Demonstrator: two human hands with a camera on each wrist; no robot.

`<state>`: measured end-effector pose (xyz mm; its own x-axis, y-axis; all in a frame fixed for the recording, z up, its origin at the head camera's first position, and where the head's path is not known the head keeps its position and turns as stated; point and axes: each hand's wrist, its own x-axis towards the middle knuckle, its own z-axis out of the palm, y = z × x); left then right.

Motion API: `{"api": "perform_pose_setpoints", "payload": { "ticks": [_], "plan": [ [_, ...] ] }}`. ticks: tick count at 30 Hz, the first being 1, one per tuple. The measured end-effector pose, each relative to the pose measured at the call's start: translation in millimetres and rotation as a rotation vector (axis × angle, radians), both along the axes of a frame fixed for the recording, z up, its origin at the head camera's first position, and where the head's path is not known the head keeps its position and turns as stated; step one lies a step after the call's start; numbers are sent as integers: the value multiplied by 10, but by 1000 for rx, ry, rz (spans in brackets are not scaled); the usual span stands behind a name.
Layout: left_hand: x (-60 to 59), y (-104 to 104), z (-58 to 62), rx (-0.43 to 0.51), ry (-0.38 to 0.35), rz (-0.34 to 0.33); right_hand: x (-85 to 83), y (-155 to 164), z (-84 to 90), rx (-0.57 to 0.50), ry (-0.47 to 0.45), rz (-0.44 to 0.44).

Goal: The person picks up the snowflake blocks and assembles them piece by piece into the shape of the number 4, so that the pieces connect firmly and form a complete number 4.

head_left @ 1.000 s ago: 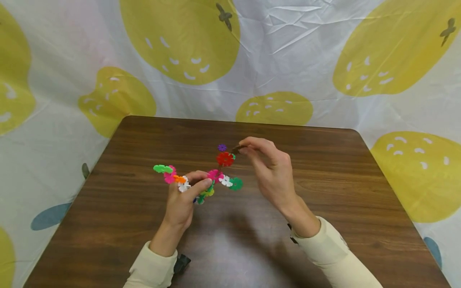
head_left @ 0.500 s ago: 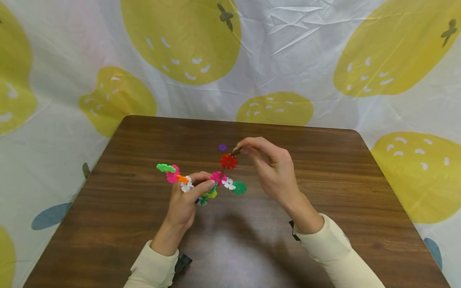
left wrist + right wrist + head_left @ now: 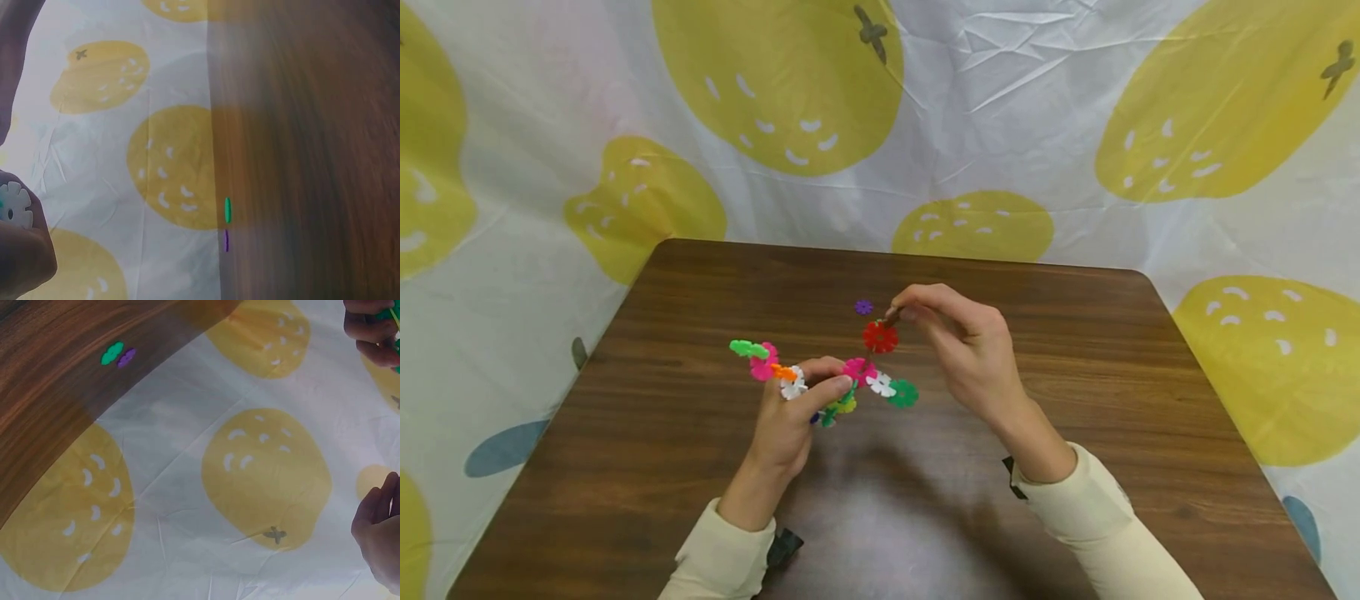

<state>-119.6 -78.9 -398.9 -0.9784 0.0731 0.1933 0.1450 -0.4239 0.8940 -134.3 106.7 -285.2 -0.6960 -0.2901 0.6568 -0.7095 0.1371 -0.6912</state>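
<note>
In the head view my left hand point(image 3: 782, 429) grips a branching chain of notched flower-shaped plastic discs, its thumb by a pink disc point(image 3: 856, 372). One branch runs left through a white disc point(image 3: 792, 383) and an orange disc point(image 3: 784, 372) to a light green disc point(image 3: 748, 348). Another ends right in a white disc point(image 3: 881, 384) and a dark green disc point(image 3: 902, 393). A red disc point(image 3: 880, 337) stands above the pink one. With thumb and forefinger, my right hand point(image 3: 973, 358) pinches a brown disc point(image 3: 891, 317) at the red disc's upper edge; whether they interlock cannot be told.
A loose purple disc point(image 3: 863, 307) lies on the brown wooden table point(image 3: 1045, 317), beyond the hands. Beside it is a loose green disc point(image 3: 112, 353), seen in both wrist views. A white cloth with yellow fruit prints point(image 3: 970, 225) hangs around the table.
The chain in my left hand has shifted slightly right, bringing the red disc to the brown disc. My right hand has moved slightly left, still pinching the brown disc.
</note>
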Motion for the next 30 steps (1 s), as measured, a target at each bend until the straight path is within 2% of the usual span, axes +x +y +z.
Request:
{"api": "perform_pose_setpoints", "payload": {
  "ticks": [5, 10, 17, 20, 24, 30],
  "plan": [
    [10, 27, 5, 9, 6, -13, -22, -32, -20, -28, 30, 11],
    [29, 35, 2, 19, 9, -14, -103, -22, -89, -11, 85, 30],
    [17, 56, -9, 52, -63, 9, -212, 11, -194, 23, 111, 40],
    [4, 64, -2, 69, -75, -2, -161, -17, -110, 35, 154, 21],
    [-7, 42, 12, 76, -56, -17, -67, -71, 63, 52, 211, 33],
    [-21, -16, 15, 50, -2, -21, 0, -74, 163, 99, 179, 14]
  ]
}}
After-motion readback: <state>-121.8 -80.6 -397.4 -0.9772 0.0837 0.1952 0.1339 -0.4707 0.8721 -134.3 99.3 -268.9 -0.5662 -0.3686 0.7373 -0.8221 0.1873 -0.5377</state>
